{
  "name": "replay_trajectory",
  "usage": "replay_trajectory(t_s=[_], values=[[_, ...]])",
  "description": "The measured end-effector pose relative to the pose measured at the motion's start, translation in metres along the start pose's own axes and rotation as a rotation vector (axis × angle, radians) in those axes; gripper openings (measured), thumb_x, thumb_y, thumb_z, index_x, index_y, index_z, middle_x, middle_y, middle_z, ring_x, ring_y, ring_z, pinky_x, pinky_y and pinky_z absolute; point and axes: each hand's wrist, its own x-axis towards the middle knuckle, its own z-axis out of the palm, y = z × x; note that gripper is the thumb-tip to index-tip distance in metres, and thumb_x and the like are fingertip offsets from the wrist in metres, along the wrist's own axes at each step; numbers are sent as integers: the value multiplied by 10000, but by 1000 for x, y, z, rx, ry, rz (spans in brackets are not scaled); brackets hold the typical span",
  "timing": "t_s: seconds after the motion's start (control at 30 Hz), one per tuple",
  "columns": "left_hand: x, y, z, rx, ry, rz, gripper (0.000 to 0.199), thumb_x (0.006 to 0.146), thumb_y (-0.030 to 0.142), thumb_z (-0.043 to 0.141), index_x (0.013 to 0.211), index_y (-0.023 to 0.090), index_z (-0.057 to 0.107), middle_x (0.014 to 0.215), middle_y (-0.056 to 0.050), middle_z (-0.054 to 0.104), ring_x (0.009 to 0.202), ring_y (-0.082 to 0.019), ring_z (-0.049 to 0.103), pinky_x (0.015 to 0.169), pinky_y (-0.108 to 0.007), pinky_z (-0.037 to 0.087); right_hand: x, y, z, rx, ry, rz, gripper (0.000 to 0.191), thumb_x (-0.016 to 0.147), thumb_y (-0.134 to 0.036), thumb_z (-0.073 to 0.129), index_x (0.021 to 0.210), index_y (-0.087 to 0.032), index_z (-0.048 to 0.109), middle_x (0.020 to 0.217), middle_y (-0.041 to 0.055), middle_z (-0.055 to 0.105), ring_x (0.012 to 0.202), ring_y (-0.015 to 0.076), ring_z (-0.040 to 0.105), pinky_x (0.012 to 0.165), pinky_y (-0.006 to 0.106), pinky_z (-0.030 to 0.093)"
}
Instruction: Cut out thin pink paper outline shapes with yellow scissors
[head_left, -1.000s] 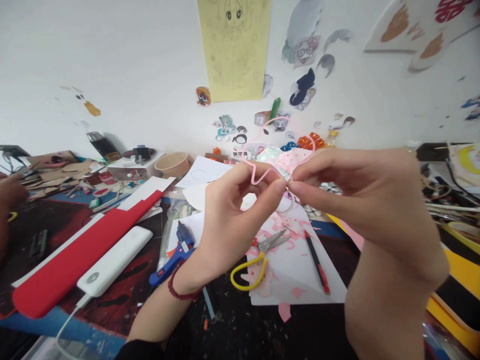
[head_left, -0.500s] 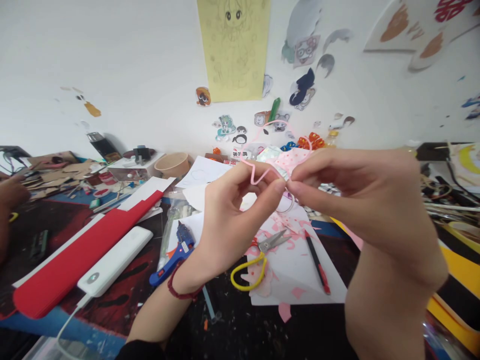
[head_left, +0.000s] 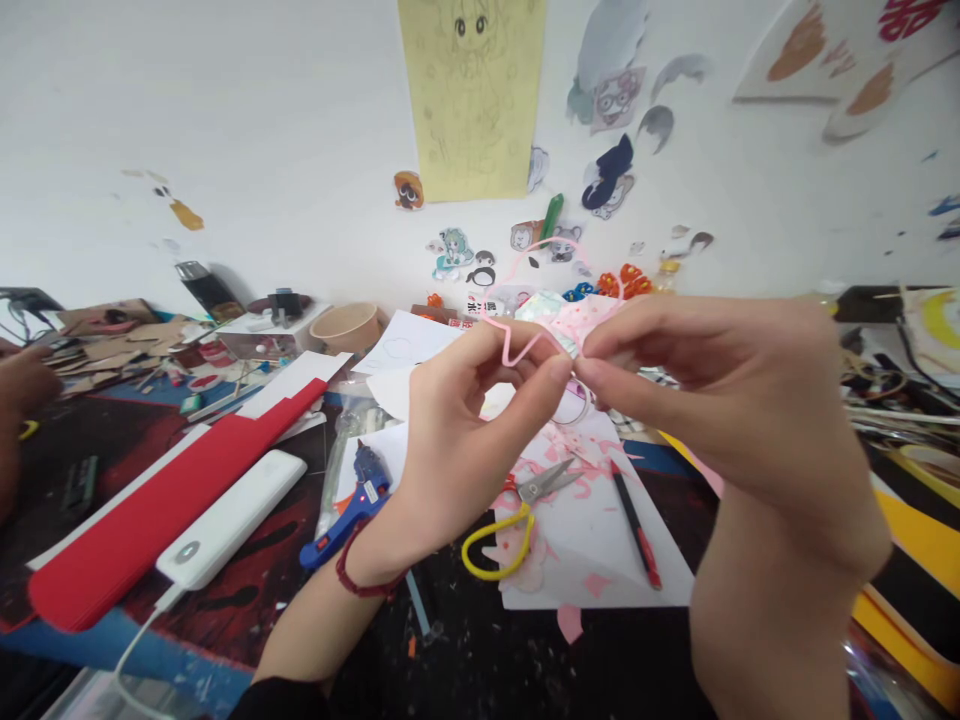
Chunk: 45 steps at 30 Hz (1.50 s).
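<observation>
Both hands are raised in front of me over the desk, their fingertips nearly meeting. My left hand (head_left: 457,450) pinches a thin pink strip (head_left: 508,345), bent into a zigzag and a wide loop, between thumb and forefinger. My right hand (head_left: 720,390) pinches the same strip at the meeting point; its exact hold is hidden by the fingers. Whether the strip is wire or cord I cannot tell. Below the hands, scissors (head_left: 541,484) with a yellow handle lie partly on a white sheet (head_left: 600,560), among pink paper scraps (head_left: 570,623). A black and red pen (head_left: 636,525) lies there too.
A blue glue gun (head_left: 367,490) lies by my left forearm. Farther left are a white power bank (head_left: 232,520) with a cable and a long red piece (head_left: 180,510). Another person's hand (head_left: 22,390) is at the left edge. Yellow and black strips (head_left: 919,550) lie right.
Hardly anything differs. Both hands keep their pinch on the pink strip, and the view has shifted very slightly.
</observation>
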Motion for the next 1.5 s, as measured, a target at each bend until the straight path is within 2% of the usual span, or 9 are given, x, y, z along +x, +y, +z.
replay_trajectory(t_s=[0.27,0.53,0.93,1.2,1.5], values=[[0,2,0,25,6,7,70,915,147,681,851,160,656,828,4,649,757,-79,589,691,-219,538,0,0,2,-8,7,-17,95,801,-154,756,737,-217,723,699,-12,678,624,111,595,569,261,502],[0,0,0,-18,13,-21,76,920,145,683,846,158,672,813,15,640,737,-60,593,665,-188,542,-1,4,1,75,-14,62,57,818,-197,774,777,-225,747,713,-11,677,637,114,600,565,265,494],[0,2,1,-42,26,-48,96,910,144,694,819,161,670,799,21,640,725,-54,601,655,-171,544,0,7,0,95,-5,68,30,815,-213,784,800,-230,765,744,-6,700,641,113,612,564,270,495],[0,4,-1,-13,36,-84,164,938,221,678,781,177,657,781,13,660,746,-80,617,670,-198,549,1,3,0,70,-1,63,73,850,-212,745,779,-228,752,690,-17,678,630,112,591,564,281,468],[0,1,-1,7,58,-57,85,917,253,713,847,208,698,840,3,689,757,-103,617,666,-230,548,1,2,1,59,-31,57,52,816,-233,783,772,-233,754,719,-12,691,653,125,601,579,285,491]])
